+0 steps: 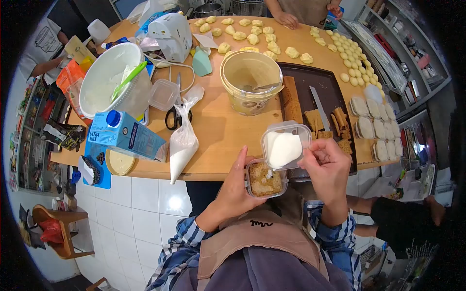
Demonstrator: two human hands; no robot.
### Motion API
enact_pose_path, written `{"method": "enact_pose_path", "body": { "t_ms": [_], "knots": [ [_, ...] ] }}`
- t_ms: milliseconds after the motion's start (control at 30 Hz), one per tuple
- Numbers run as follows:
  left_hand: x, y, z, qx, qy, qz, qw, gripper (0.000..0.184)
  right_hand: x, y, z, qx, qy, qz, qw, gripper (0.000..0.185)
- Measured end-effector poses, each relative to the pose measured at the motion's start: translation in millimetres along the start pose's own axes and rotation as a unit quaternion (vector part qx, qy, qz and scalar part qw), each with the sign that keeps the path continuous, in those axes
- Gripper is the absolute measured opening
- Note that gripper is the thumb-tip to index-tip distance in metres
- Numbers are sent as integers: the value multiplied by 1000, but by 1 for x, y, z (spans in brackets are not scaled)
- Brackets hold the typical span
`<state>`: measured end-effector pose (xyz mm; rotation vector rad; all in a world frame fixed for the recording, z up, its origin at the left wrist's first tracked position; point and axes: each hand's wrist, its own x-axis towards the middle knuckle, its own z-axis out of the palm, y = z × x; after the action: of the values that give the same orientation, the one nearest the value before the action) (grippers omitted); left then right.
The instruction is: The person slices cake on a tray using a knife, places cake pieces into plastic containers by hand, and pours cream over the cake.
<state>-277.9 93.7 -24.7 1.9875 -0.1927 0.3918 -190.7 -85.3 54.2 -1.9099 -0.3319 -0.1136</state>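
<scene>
My left hand (233, 180) is wrapped round a small clear plastic container (248, 186) at the table's front edge. Brown cake (266, 182) fills it, with a little white cream on top. My right hand (329, 167) pinches the right edge of a clear square plastic lid (266, 154), tilted just above the container. A thick smooth patch of white cream (285, 149) lies on the lid. To the left, a filled piping bag (183, 140) rests near the edge, beside black-handled scissors (171, 119). Behind the hands stands a cream-coloured tub (247, 99) with a utensil in it.
A dark tray (303, 87) holds cake strips and a knife (318, 105). Left are a white mixing bowl (99, 80), green spatula (130, 80), milk carton (126, 136) and mixer (170, 36). Filled containers (374, 121) stack right. Dough pieces (238, 35) lie behind; co-workers' hands (286, 19) are there.
</scene>
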Motion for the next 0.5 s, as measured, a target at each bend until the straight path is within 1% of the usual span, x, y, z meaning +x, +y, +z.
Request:
{"method": "enact_pose_path", "body": {
  "t_ms": [133, 233, 433, 500],
  "knots": [
    [2, 3, 2, 2, 2, 6, 1000, 117, -1, 2, 3, 13, -6, -11, 1000, 9],
    [2, 1, 1, 9, 2, 5, 1000, 117, -3, 2, 4, 21, -13, -2, 1000, 9],
    [3, 1, -3, 22, 17, 13, 1000, 118, -6, -4, 1, 3, -24, 6, 1000, 10],
    [2, -2, -4, -3, 18, -12, 1000, 119, -8, -4, 0, -3, -25, -3, 1000, 10]
  ]
}}
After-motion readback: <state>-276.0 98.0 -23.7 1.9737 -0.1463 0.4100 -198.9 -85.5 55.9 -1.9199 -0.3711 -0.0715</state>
